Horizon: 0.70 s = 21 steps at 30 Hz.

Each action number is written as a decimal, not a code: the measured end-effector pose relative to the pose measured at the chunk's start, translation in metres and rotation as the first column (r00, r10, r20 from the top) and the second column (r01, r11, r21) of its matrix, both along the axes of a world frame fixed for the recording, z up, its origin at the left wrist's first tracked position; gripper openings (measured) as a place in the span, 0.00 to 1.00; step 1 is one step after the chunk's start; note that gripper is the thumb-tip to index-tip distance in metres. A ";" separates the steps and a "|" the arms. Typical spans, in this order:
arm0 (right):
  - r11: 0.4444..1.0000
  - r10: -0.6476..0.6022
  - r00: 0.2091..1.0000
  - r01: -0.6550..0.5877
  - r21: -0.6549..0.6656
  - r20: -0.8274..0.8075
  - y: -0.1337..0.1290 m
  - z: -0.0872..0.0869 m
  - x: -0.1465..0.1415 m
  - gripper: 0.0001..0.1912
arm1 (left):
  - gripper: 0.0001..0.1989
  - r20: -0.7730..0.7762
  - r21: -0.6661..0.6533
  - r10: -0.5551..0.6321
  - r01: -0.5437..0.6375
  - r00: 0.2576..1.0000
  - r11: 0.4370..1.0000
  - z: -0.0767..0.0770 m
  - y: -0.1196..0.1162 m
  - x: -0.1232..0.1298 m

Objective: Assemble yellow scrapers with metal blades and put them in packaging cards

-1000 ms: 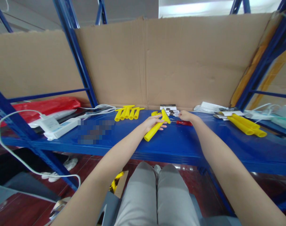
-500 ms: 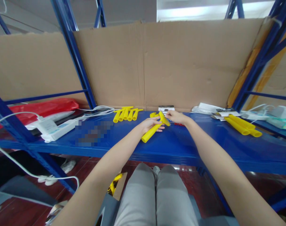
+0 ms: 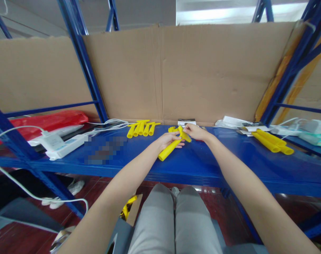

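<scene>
A yellow T-shaped piece with a round tubular handle (image 3: pixel 168 152) is held in my left hand (image 3: pixel 165 139), its handle slanting down toward me. My left fingers wrap it near the crosspiece. At the crosspiece's upper right, my right hand (image 3: pixel 195 132) is closed with thumb and fingertips pinched against the head; anything small between them is hidden. Just behind the left hand, some small yellow parts (image 3: pixel 172 129) lie on the blue shelf (image 3: pixel 139 155). Something red shows partly under the right hand.
To the left stand several yellow T-shaped pieces (image 3: pixel 140 128) in a row. More yellow tubular pieces (image 3: pixel 271 141) lie at right by white packets (image 3: pixel 230 121). A white power strip (image 3: pixel 67 145) with a cable sits far left. Cardboard (image 3: pixel 203 74) closes off the back. Below is a box of yellow parts (image 3: pixel 128 208).
My right hand has shifted slightly left onto the head of the yellow T-shaped piece, which has turned a little. My left hand keeps its hold.
</scene>
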State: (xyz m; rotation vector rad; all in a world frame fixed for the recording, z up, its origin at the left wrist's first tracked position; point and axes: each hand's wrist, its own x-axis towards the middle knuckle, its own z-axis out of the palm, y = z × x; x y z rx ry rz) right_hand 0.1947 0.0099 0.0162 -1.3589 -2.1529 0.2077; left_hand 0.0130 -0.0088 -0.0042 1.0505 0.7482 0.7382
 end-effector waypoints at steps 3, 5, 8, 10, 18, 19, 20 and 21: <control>1.000 0.007 1.000 -0.006 0.008 -0.012 -0.003 0.001 -0.002 0.06 | 0.37 0.005 -0.004 -0.006 0.006 1.000 1.000 0.001 -0.001 0.001; 1.000 0.006 1.000 -0.006 0.007 -0.021 -0.004 0.002 -0.004 0.07 | 0.36 0.003 -0.004 0.006 -0.006 1.000 1.000 0.002 -0.002 0.002; 0.999 0.043 0.998 -0.042 0.027 -0.054 -0.004 0.001 -0.004 0.06 | 0.36 0.001 -0.004 0.023 -0.023 1.000 1.000 0.004 -0.005 0.003; 0.996 0.076 0.993 -0.072 0.047 -0.085 -0.002 0.000 -0.002 0.06 | 0.36 0.004 -0.006 0.026 -0.026 1.000 1.000 0.005 -0.006 0.003; 0.997 0.071 0.945 -0.062 0.039 -0.320 0.012 -0.007 0.008 0.10 | 0.33 0.039 0.036 -0.034 0.032 0.999 0.999 0.006 -0.005 0.002; 0.997 0.070 0.934 -0.069 0.015 -0.350 0.012 -0.007 0.009 0.12 | 0.33 0.048 0.037 -0.036 0.034 0.998 0.999 0.007 -0.005 0.001; 0.995 0.082 0.926 -0.097 -0.023 -0.369 0.011 -0.007 0.009 0.14 | 0.33 0.058 0.037 -0.036 0.033 0.998 0.999 0.007 -0.005 0.001; 0.988 0.104 0.917 -0.141 -0.068 -0.384 0.010 -0.007 0.009 0.16 | 0.34 0.066 0.037 -0.035 0.032 0.997 0.999 0.007 -0.005 0.001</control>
